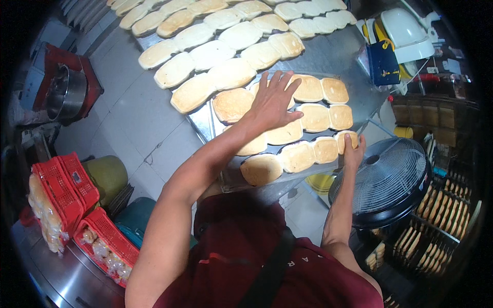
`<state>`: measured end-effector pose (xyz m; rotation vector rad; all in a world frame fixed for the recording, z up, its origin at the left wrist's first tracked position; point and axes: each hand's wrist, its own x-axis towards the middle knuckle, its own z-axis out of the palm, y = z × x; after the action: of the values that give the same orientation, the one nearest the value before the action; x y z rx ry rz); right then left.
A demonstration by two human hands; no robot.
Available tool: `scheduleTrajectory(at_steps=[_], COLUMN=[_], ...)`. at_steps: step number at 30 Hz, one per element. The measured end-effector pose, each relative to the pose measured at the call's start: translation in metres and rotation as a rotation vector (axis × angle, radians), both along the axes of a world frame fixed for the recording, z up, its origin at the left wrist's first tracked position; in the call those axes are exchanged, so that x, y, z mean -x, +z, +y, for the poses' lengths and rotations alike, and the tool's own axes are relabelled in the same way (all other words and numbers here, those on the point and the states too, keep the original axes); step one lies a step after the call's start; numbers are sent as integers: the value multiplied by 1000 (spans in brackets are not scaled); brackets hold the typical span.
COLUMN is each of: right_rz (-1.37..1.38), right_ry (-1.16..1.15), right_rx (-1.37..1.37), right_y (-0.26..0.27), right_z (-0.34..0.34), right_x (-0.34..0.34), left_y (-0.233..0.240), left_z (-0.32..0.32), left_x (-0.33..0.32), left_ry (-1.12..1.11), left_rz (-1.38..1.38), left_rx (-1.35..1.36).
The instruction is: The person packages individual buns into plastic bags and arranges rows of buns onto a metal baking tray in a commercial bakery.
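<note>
Flat, golden-topped bread pieces, joined in rows, lie on a metal tray (231, 181) in front of me. My left hand (275, 101) is spread palm down over the farther rows, its fingers apart and resting on the bread. My right hand (352, 149) grips the right end of the nearest bread row (297, 157). Its thumb lies on top of the end piece; the fingers bend round the outer side, partly hidden. A middle row (314, 117) sits between the two hands. Dark filling or crust shows along some bread edges.
More bread rows (213, 54) cover the metal table (327, 54) beyond the tray. A large round fan (381, 177) stands close by my right arm. A white kitchen scale (408, 34) is at far right. Red plastic baskets (111, 235) with bagged bread stand at lower left.
</note>
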<state>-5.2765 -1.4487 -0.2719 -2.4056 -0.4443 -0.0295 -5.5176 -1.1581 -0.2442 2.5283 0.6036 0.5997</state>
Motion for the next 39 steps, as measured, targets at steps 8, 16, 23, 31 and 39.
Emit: scheduleTrajectory(at_steps=[8, 16, 23, 31, 39], right_rz=[244, -123, -158, 158, 186], right_ry=[474, 856, 727, 686, 799], right_rx=[-454, 346, 404, 161, 312], right_y=[48, 30, 15, 1, 7], right_z=[205, 391, 398, 428, 438], right_x=[-7, -8, -14, -51, -43], left_y=[-10, -17, -8, -17, -33], left_z=[55, 88, 89, 105, 123], left_x=[162, 171, 157, 177, 176], left_ry=[1137, 998, 800, 468, 501], left_rz=[-860, -949, -1005, -1201, -1012], left_rx=[910, 1164, 1145, 1594, 1639])
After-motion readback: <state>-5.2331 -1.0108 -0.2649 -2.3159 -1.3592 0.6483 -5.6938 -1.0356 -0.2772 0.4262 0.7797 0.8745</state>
